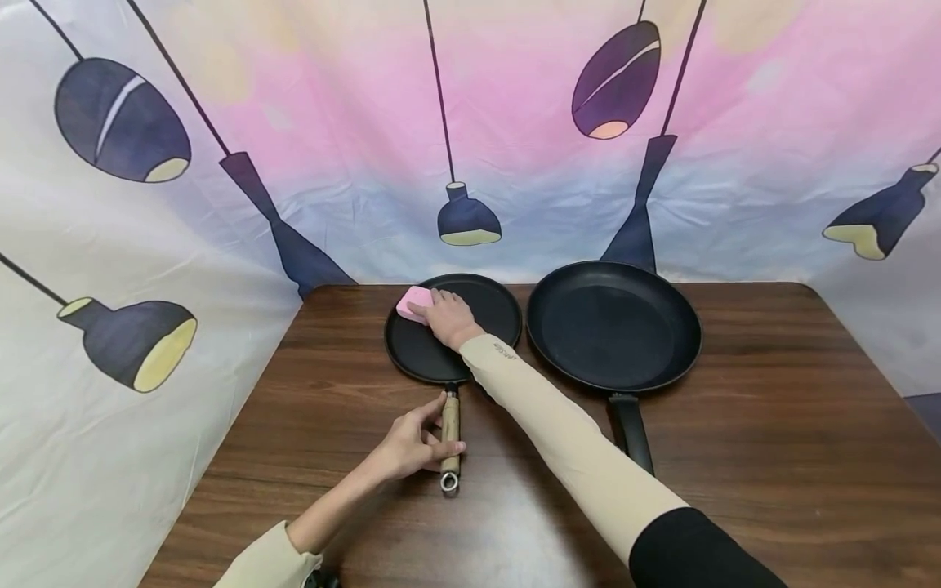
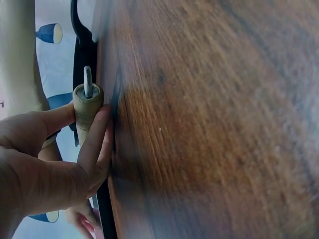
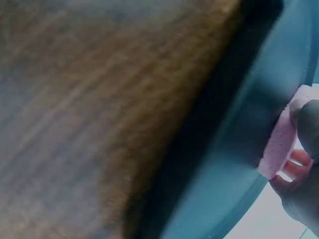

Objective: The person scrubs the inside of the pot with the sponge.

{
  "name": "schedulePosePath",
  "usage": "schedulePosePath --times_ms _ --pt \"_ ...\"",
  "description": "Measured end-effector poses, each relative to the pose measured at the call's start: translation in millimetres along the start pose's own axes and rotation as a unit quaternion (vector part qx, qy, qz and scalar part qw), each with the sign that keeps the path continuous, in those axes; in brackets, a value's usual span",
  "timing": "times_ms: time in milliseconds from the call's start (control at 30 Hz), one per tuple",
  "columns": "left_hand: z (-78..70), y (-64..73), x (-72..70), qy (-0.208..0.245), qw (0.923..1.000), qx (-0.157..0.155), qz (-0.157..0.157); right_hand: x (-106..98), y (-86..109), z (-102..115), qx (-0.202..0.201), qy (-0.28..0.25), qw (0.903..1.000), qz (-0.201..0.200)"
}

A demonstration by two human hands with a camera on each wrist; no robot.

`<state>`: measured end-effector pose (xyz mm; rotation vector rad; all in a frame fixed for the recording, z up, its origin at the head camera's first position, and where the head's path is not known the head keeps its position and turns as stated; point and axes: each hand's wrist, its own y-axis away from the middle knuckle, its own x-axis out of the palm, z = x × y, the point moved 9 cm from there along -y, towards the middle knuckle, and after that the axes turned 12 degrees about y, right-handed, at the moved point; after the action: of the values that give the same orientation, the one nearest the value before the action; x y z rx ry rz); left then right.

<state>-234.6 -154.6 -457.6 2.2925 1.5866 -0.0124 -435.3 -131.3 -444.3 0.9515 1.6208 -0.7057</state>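
A flat black pan (image 1: 470, 298) with a wooden handle (image 1: 451, 425) lies toward the back of the table. My left hand (image 1: 412, 441) grips that handle between thumb and fingers; in the left wrist view the handle's metal ring (image 2: 87, 82) sticks out past them. Over the pan's left part, my right hand (image 1: 450, 317) holds a pink sponge (image 1: 414, 303). In the right wrist view the sponge (image 3: 280, 142) stands with its edge against the dark pan surface (image 3: 239, 144), fingers and thumb on either side of it.
A larger, deeper black frying pan (image 1: 613, 327) sits just right of the flat one, its black handle (image 1: 632, 433) pointing toward me and partly behind my right sleeve. Behind the brown wooden table (image 1: 794, 392) hangs a cloth (image 1: 353, 122) printed with lamps.
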Motion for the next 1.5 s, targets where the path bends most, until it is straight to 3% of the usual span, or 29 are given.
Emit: schedulePosePath --times_ms 233,433,533,767,933,1100,1267,1500 --pt "1.7 6.4 -0.8 -0.028 0.9996 0.004 -0.009 9.7 4.9 -26.7 0.045 0.007 0.9987 0.023" --pt "0.5 4.5 -0.5 -0.032 0.9994 0.013 -0.009 13.4 13.1 -68.3 0.078 -0.021 0.9962 0.031" --pt "0.6 0.6 1.6 -0.032 0.9994 0.01 -0.008 13.0 18.7 -82.7 0.076 -0.052 0.9949 0.04" --pt "-1.9 -1.9 1.3 -0.03 0.9995 0.003 -0.009 -0.8 28.5 -94.0 0.045 -0.095 0.9921 0.067" --pt "-2.9 -2.7 4.5 -0.03 0.9995 0.002 0.003 3.2 46.7 -95.5 0.009 -0.096 0.9896 0.106" --pt "-1.8 -1.6 4.6 -0.024 0.9997 -0.002 0.011 6.6 60.5 -88.5 -0.026 -0.104 0.9871 0.119" --pt "-3.8 -2.1 4.0 -0.026 0.9996 0.0 0.012 5.4 71.2 -77.8 -0.068 -0.101 0.9864 0.11" --pt "-2.5 -2.3 5.2 -0.028 0.9995 -0.007 0.011 0.3 88.5 -54.1 -0.114 -0.114 0.9848 0.063"
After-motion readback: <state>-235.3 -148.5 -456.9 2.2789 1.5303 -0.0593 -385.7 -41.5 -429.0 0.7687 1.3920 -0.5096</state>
